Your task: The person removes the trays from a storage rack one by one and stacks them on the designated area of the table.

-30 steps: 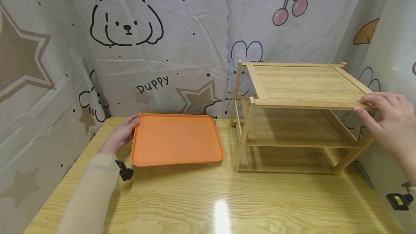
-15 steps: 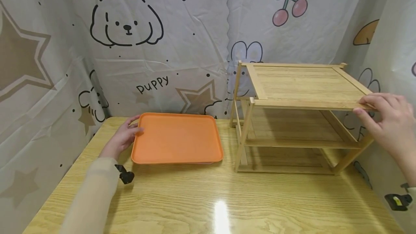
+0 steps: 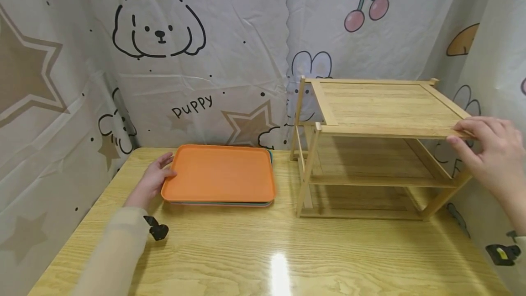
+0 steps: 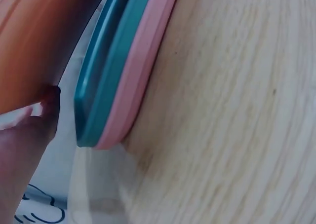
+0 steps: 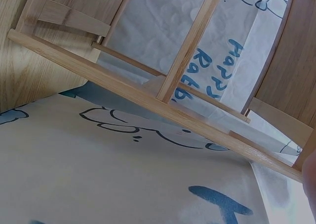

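Observation:
An orange tray [image 3: 219, 172] lies on top of a stack at the back left of the table. My left hand [image 3: 153, 177] grips its left edge, thumb on the rim. In the left wrist view this tray [image 4: 34, 41] is tilted up, apart from a teal tray [image 4: 111, 76] that sits on a pink tray [image 4: 133, 88]. At the right stands a three-tier wooden shelf [image 3: 390, 104]. My right hand [image 3: 493, 150] holds the front right corner of its top board, thumb below and fingers above. The right wrist view shows the shelf's side frame [image 5: 123, 93], with a sliver of hand at the edge.
The wooden table [image 3: 230, 250] spreads in front of the trays and shelf. A patterned cloth [image 3: 246, 26] hangs close behind and along both sides. A narrow strip of table lies between the tray stack and the shelf.
The orange tray has shifted slightly left and its front edge appears higher, baring the teal and pink rims below. My left thumb has moved down along its edge. The right hand stays put.

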`<state>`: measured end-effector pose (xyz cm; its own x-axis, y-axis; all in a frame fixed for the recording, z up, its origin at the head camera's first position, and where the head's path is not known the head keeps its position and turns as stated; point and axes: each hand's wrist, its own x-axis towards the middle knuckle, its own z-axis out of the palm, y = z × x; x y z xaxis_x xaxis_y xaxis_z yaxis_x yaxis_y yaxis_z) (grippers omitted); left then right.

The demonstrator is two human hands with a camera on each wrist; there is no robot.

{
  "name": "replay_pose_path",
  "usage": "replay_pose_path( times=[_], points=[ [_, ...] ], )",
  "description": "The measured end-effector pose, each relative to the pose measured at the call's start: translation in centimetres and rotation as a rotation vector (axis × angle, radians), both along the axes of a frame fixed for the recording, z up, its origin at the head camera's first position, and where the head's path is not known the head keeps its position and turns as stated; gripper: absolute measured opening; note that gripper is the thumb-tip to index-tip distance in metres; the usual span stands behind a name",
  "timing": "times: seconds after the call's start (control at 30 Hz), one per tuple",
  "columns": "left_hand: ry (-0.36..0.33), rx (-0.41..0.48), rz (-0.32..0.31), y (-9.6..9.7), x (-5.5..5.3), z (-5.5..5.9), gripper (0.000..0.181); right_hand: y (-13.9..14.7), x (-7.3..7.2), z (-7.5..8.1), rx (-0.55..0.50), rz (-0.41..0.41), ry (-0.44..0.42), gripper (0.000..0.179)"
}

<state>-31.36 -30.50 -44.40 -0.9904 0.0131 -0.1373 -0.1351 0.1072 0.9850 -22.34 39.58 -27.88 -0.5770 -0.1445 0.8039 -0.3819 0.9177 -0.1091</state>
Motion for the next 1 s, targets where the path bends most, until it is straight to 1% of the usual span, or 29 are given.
replay_pose_path(
  times=[0.1,0.17,0.33,0.4,0.53,0.67,0.83,0.93,1.0],
  points=[
    [0.014,-0.024,0.063,0.0,-0.2,-0.3,0.08,0.1,0.0,0.0,0.0,-0.005,-0.002,0.06],
    [0.046,-0.04,0.078,-0.1,-0.3,-0.7,0.08,0.2,0.0,-0.1,0.003,-0.007,0.003,0.061],
    [0.107,-0.125,0.043,0.0,-0.8,-1.5,0.077,0.4,0.1,-0.1,0.013,-0.023,0.01,0.064],
    [0.126,-0.181,0.029,0.1,-1.0,-1.6,0.076,0.4,0.1,-0.1,0.016,-0.029,0.007,0.063],
    [0.167,-0.279,0.023,0.6,-1.3,-1.8,0.075,0.4,0.2,0.0,0.022,-0.037,0.0,0.063],
    [0.193,-0.347,0.018,0.9,-1.5,-1.9,0.073,0.3,0.3,0.0,0.019,-0.029,-0.005,0.062],
    [0.213,-0.41,0.013,0.8,-1.7,-2.5,0.071,0.1,0.2,0.0,0.017,-0.006,-0.004,0.059],
    [0.22,-0.472,0.001,0.7,-1.8,-2.7,0.07,0.0,0.1,0.0,0.022,0.006,0.001,0.06],
    [0.227,-0.536,-0.017,0.8,-1.9,-2.7,0.069,0.0,0.1,0.0,0.018,0.008,0.0,0.06]
  ],
)
